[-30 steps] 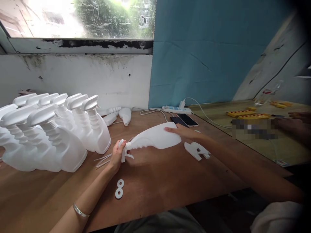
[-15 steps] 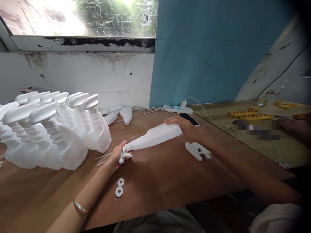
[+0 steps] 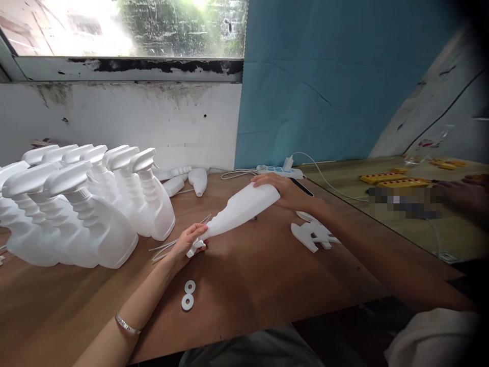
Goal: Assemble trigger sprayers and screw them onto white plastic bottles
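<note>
Lying tilted above the table, a white spray bottle (image 3: 242, 206) is held between both hands, its base up to the right. My left hand (image 3: 191, 238) is closed around its neck and the white trigger sprayer head (image 3: 195, 247), which the fingers partly cover. My right hand (image 3: 280, 189) grips the bottle's base end, with the thumb side hidden behind it. Below my left hand, two white ring washers (image 3: 188, 295) lie on the brown table (image 3: 244, 306). Thin white dip tubes (image 3: 164, 250) lie behind my left wrist. White plastic shrouds (image 3: 311, 234) rest beside my right forearm.
Several white spray bottles (image 3: 103, 224) with heads on stand at the left. More bottle parts (image 3: 197, 181) lie near the wall. A power strip (image 3: 280, 171) with cables and a phone (image 3: 303, 187) are at the back. Another person's hand (image 3: 451, 196) is near yellow objects (image 3: 405, 182) at right.
The bottle has turned about its length, showing a broader side. My right hand has shifted slightly left and up; my left fingers now wrap over the neck.
</note>
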### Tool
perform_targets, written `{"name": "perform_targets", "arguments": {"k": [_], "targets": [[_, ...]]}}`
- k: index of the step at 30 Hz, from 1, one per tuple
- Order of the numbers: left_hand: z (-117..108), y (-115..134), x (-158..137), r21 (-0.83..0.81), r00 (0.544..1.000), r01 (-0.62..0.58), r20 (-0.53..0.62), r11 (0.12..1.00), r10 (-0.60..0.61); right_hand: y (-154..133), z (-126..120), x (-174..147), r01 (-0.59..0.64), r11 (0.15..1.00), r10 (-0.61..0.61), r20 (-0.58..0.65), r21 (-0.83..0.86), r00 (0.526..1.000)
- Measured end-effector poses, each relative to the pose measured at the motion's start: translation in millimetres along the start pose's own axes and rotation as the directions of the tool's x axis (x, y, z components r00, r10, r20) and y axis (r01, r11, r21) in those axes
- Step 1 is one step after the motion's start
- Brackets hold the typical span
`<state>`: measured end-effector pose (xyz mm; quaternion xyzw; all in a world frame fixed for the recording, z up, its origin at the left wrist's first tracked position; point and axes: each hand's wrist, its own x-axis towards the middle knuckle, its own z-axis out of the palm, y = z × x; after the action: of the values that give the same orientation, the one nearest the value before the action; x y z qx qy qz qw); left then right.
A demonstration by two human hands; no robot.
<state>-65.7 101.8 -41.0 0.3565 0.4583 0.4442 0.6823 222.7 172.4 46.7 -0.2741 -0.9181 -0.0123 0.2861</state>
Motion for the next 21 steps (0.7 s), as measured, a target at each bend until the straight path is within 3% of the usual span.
{"name": "perform_targets", "arguments": {"k": [4,8,11,14,17,21], "targets": [[-1.7,-1.2,-2.3,0.22,0.99,-0.014,0.137,0.975,-0.016,1.6,-7.9,10.8,-0.074,0.996,0.071,0.072,0.04,0.995],[-0.6,-4.9,-5.8,0.439,0.953,-0.102,0.3,0.893,-0.039,-5.0,-8.1,25.3,-0.109,0.99,0.097,0.13,0.086,0.987],[0.1,-7.6,-7.8,0.54,0.948,-0.149,0.316,0.829,-0.035,-11.1,-2.6,37.4,-0.101,0.987,0.08,0.161,0.125,0.984],[-2.4,-11.0,-5.8,0.553,0.955,-0.115,0.292,0.826,-0.062,-12.0,1.4,49.9,-0.144,0.98,0.102,0.274,0.14,0.956],[-6.0,-14.3,-1.8,0.474,0.938,-0.069,0.331,0.878,-0.105,-7.8,1.1,62.0,-0.186,0.968,0.105,0.404,0.166,0.908],[-7.4,-16.4,1.1,0.408,0.919,-0.069,0.382,0.91,-0.101,-1.3,-1.3,72.3,-0.208,0.962,0.103,0.472,0.176,0.875]]}}
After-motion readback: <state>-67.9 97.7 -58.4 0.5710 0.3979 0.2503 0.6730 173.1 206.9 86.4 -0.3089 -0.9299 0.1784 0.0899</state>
